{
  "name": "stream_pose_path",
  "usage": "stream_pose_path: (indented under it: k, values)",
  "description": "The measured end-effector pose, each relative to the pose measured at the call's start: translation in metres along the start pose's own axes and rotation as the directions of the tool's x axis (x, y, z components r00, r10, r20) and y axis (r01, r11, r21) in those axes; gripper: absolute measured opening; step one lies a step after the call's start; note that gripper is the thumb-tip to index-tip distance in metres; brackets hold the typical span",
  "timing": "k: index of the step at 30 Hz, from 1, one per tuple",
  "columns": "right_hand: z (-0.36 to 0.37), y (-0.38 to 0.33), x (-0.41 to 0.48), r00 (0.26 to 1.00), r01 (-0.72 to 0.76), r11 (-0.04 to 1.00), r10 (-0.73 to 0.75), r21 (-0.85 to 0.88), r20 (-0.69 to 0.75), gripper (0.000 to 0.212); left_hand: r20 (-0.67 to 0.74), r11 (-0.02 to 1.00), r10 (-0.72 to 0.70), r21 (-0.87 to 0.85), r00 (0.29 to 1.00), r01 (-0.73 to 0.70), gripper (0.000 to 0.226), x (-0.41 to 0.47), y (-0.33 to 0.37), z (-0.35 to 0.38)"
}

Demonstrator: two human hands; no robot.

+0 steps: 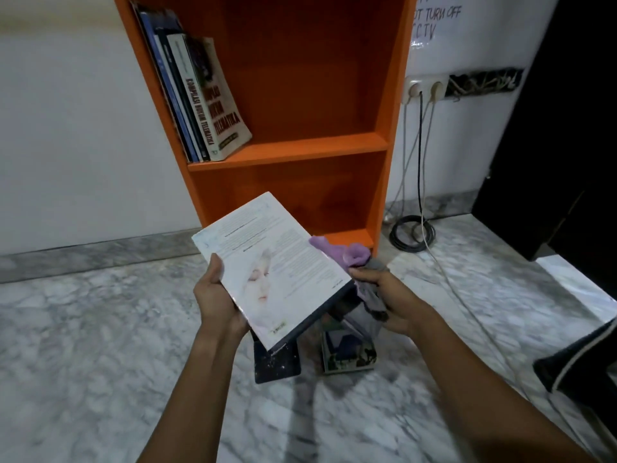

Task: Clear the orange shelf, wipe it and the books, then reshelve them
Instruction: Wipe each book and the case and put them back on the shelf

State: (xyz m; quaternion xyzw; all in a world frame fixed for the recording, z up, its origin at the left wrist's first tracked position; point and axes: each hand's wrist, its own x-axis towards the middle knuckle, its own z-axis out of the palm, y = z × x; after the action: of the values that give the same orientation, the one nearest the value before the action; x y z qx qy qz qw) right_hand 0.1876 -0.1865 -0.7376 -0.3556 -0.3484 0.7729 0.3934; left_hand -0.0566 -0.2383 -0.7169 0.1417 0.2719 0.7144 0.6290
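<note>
Head view: the left hand [217,295] grips the pale book [277,259] by its left edge, tilted above the floor before the orange shelf [300,150], while the right hand [390,295] clutches a purple-grey cloth [350,253] at the book's right edge. Held along one side only, the glossy cover could slip under a firm wipe — dropping onto the floor books [277,362] below. The shelf's upper compartment holds a row of books [200,105] leaning on its left wall; a careless nudge might topple them.
</note>
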Motion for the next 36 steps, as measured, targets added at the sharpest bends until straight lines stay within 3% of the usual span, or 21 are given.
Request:
stream_pose_path:
  k: [3,5,7,10,12,13,15,16,17,19,21,23,25,26,28,29,31,33,35,36]
  values:
    - [0.012,-0.012,-0.007,0.992,-0.013,0.996,0.002,0.086,0.125,0.045,0.004,0.999,-0.005,-0.035,1.000,0.005,0.056,0.000,-0.009,0.002]
    - [0.025,-0.020,-0.008,0.986,-0.031,0.999,0.029,0.009,0.166,0.042,-0.020,1.000,-0.002,0.007,1.000,0.002,0.059,0.004,-0.014,0.004]
    - [0.030,-0.023,-0.007,0.993,-0.003,0.991,0.018,-0.133,0.113,0.039,-0.043,0.995,0.003,0.098,0.999,0.001,0.059,0.009,-0.017,0.005]
    - [0.028,-0.016,-0.001,0.983,0.177,0.953,-0.185,-0.245,-0.009,0.045,-0.172,0.926,0.033,0.377,0.984,0.035,0.049,0.015,-0.016,0.016]
    - [0.032,-0.005,0.002,0.949,0.287,0.924,-0.310,-0.251,-0.057,0.052,-0.334,0.784,0.183,0.617,0.925,0.068,0.050,0.015,-0.015,0.028]
    - [0.037,0.001,0.002,0.929,0.324,0.917,-0.354,-0.235,-0.103,0.046,-0.354,0.658,0.351,0.752,0.867,0.040,0.054,0.012,-0.014,0.035]
    - [0.045,0.006,0.003,0.886,0.392,0.893,-0.431,-0.221,-0.172,0.038,-0.182,0.336,0.628,0.940,0.757,-0.052,0.059,-0.001,-0.013,0.052]
    - [0.048,0.007,0.003,0.855,0.439,0.866,-0.485,-0.240,-0.187,0.037,-0.086,0.249,0.632,0.964,0.770,-0.097,0.059,-0.007,-0.014,0.062]
    - [0.052,0.006,0.004,0.821,0.488,0.829,-0.542,-0.274,-0.180,0.033,-0.024,0.253,0.555,0.957,0.831,-0.142,0.060,-0.009,-0.018,0.067]
    - [0.066,0.005,-0.002,0.745,0.580,0.727,-0.656,-0.369,-0.121,0.020,0.047,0.443,0.312,0.877,0.949,-0.189,0.073,-0.014,-0.026,0.079]
    - [0.077,0.008,-0.008,0.679,0.663,0.600,-0.734,-0.448,0.021,0.020,0.039,0.630,0.274,0.748,0.961,-0.210,0.094,-0.014,-0.027,0.083]
    - [0.089,0.014,-0.013,0.586,0.724,0.377,-0.778,-0.578,0.227,0.022,-0.073,0.795,0.275,0.579,0.959,-0.184,0.098,-0.006,-0.013,0.076]
    - [0.098,0.024,-0.012,0.555,0.741,0.238,-0.743,-0.628,0.373,0.033,-0.125,0.926,0.127,0.370,0.984,-0.072,0.101,0.004,0.009,0.067]
    - [0.101,0.027,-0.011,0.574,0.740,0.246,-0.716,-0.626,0.397,0.043,-0.098,0.951,0.059,0.309,0.993,-0.027,0.092,0.004,0.021,0.063]
    - [0.108,0.033,-0.011,0.622,0.728,0.269,-0.646,-0.631,0.442,0.067,-0.046,0.960,0.009,0.281,0.999,0.004,0.052,-0.006,0.035,0.065]
    - [0.109,0.035,-0.011,0.633,0.719,0.236,-0.610,-0.653,0.477,0.080,-0.013,0.966,-0.015,0.260,1.000,0.018,0.037,-0.009,0.037,0.064]
    - [0.108,0.033,-0.010,0.633,0.713,0.131,-0.544,-0.689,0.551,0.099,0.039,0.983,-0.036,0.182,0.999,0.029,0.034,-0.019,0.043,0.062]
    - [0.104,0.025,-0.005,0.634,0.678,0.067,-0.556,-0.732,0.537,0.096,0.146,0.992,-0.083,0.110,0.986,0.067,0.040,-0.027,0.049,0.061]
    - [0.102,0.008,-0.004,0.664,0.566,0.099,-0.644,-0.819,0.381,0.089,0.208,0.992,-0.117,0.061,0.971,0.107,0.046,-0.030,0.056,0.062]
    - [0.100,-0.002,-0.004,0.714,0.473,0.169,-0.648,-0.865,0.264,0.084,0.240,0.992,-0.127,0.048,0.962,0.119,0.048,-0.030,0.058,0.065]
